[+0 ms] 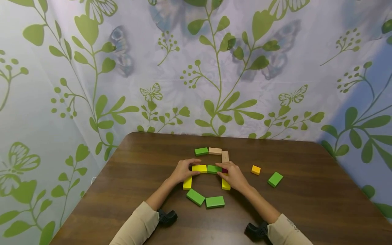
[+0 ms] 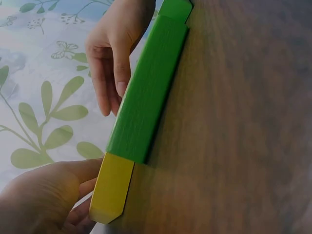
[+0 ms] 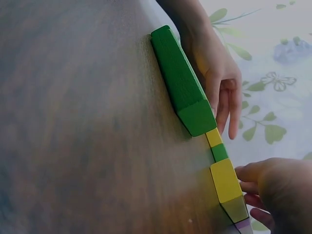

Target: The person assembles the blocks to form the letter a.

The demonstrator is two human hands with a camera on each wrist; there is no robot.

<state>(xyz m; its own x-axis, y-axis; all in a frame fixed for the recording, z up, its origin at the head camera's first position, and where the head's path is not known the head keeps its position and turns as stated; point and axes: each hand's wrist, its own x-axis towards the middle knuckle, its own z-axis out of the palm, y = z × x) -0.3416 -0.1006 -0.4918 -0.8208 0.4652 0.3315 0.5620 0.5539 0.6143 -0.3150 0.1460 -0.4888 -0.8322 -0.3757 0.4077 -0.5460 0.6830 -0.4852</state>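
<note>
Head view: left hand (image 1: 182, 171) and right hand (image 1: 234, 175), half-curled, pinch a yellow block (image 1: 199, 169) and a green block (image 1: 213, 169), apparently to align their ends.

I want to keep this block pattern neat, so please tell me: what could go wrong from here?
The left fingers and right fingers are at opposite ends of the middle yellow block and middle green block; uneven pressure might skew these. Moving outward, the right fingers could knock the orange block, lying apart to their right.

Dark red block (image 1: 225, 171) partly hidden
</note>
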